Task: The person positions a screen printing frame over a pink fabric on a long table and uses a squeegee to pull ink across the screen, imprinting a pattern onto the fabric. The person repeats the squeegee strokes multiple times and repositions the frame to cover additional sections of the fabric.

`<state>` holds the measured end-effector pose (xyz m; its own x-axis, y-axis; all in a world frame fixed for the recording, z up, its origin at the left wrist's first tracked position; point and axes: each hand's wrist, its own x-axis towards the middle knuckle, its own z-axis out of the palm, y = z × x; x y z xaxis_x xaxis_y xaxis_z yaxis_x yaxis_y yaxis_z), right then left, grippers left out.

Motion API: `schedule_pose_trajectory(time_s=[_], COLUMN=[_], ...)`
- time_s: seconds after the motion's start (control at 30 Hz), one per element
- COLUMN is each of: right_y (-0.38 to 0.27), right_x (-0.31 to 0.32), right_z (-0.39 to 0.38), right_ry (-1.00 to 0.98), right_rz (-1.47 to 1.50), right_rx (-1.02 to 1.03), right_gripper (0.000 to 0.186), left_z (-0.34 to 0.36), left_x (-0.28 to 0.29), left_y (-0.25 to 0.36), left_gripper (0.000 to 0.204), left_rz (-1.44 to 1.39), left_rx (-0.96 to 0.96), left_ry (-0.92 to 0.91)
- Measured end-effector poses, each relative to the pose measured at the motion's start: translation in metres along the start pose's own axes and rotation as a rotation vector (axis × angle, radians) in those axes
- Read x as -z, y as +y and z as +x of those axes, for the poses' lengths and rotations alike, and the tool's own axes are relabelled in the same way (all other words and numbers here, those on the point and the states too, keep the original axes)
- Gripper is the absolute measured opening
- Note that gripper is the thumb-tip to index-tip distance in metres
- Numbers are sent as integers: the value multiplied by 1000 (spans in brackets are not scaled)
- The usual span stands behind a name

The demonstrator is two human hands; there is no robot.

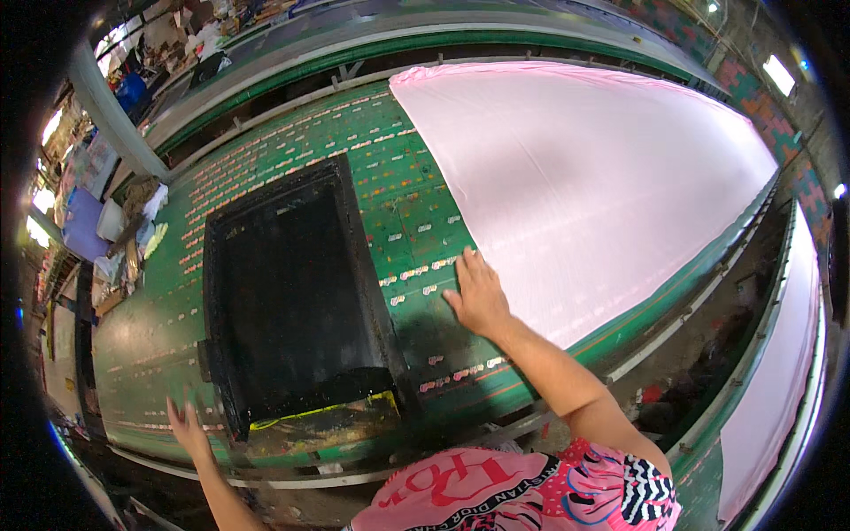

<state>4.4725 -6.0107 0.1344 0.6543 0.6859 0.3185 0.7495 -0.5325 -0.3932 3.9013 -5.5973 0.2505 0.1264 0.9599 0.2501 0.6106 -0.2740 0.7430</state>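
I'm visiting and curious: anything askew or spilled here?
The pale pink fabric sheet bunches along its far edge, though mostly smooth; a yellow streak stands out at the near end of the black rectangular panel.

This is a workshop, apparently for printing cloth, as shown by the long green counter dotted with rows of small printed motifs, the dark framed panel and pale pink cloth lying on it, further long counters alongside, a post and heaped clutter.
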Motion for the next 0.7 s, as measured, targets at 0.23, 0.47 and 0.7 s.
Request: schedule_pose_trajectory(time_s=[0.23,0.47,0.7], right_y=[61,38,20], right_x=[-68,-90,-73], right_z=[148,246,209], right_ry=[36,-130,-203], right_rz=[-249,-193,-252], right_rx=[-271,-206,53], right_gripper=[95,99,92], left_z=[-178,-291,-275], left_x=[131,216,184], left_y=[14,12,6], left_gripper=[58,59,48], left_rz=[300,-76,540], left_rx=[288,912,378], left_ry=[396,728,443])
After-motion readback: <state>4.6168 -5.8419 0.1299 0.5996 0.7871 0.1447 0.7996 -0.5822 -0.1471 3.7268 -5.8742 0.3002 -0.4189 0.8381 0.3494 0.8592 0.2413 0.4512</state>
